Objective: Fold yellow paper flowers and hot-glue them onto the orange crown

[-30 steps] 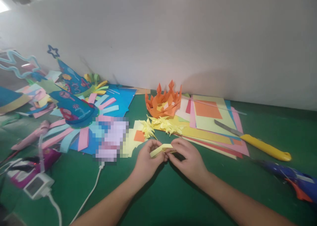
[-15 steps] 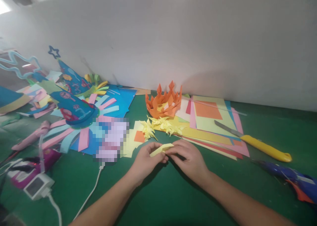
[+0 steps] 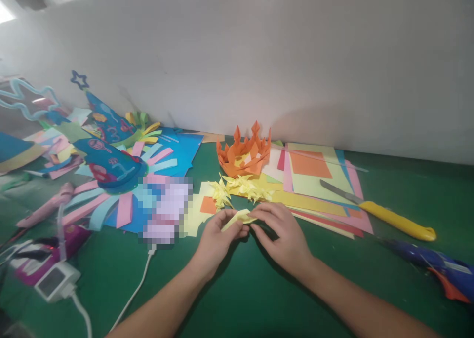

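A small folded piece of pale yellow paper [image 3: 239, 217] is held between my two hands above the green table. My left hand [image 3: 219, 235] pinches its left part, thumb on top and fingers behind. At its right end, the fingers of my right hand [image 3: 280, 232] grip the paper's edge. Just beyond the hands lie several yellow folded-paper pieces with pointed tips [image 3: 246, 187]. Behind them stands an orange folded-paper crown [image 3: 244, 155].
Paper sheets and strips [image 3: 314, 200] lie to the right, with a yellow-handled knife [image 3: 396, 219] across them and a blue glue gun [image 3: 433, 261] nearer. Decorated blue cone hats [image 3: 111, 163], a pink glue gun [image 3: 48, 207], a white cable [image 3: 138, 288] and a power strip [image 3: 55, 251] occupy the left.
The folded paper has turned and tilted in my fingers, showing a narrower face. My right fingers have shifted slightly along its right end; the left hand still grips it.
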The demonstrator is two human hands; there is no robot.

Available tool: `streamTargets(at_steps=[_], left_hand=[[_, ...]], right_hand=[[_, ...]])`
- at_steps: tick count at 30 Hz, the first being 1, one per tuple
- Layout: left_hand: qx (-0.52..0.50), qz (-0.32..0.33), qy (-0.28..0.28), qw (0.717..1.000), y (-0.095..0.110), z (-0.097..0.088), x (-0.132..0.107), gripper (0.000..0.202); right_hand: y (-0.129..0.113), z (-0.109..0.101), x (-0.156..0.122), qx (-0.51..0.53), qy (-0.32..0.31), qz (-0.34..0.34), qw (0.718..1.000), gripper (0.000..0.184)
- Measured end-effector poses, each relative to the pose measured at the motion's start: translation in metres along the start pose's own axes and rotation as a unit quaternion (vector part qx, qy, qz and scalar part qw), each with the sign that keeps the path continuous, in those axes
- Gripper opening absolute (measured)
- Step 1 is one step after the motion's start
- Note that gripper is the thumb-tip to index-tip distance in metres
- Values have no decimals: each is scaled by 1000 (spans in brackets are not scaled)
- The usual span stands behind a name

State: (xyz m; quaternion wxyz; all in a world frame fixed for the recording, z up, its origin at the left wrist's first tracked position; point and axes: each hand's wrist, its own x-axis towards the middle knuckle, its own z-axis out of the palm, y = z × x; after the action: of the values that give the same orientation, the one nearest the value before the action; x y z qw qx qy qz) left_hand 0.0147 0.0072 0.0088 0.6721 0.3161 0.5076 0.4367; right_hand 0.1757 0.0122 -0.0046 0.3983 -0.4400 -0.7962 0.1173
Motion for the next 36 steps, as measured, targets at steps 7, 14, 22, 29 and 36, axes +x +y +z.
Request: streamTargets(at_steps=[7, 14, 22, 29, 36], left_hand=[[37, 92, 53, 994, -9, 0, 2, 28], [22, 117, 76, 990, -16, -2, 3, 28], [96, 135, 73, 983, -13, -1, -2, 30], [159, 163, 79, 971, -12, -4, 1, 26], [134, 130, 89, 978, -9, -2, 0, 25]], right_hand=[[-7, -3, -7, -32, 44, -20, 998, 27], [-16, 7, -15, -2, -100, 18, 995, 40], [-19, 10, -15, 15, -135, 68, 988, 44], [-17, 11, -16, 30, -131, 64, 989, 47], [-19, 7, -15, 10, -148, 56, 987, 43]])
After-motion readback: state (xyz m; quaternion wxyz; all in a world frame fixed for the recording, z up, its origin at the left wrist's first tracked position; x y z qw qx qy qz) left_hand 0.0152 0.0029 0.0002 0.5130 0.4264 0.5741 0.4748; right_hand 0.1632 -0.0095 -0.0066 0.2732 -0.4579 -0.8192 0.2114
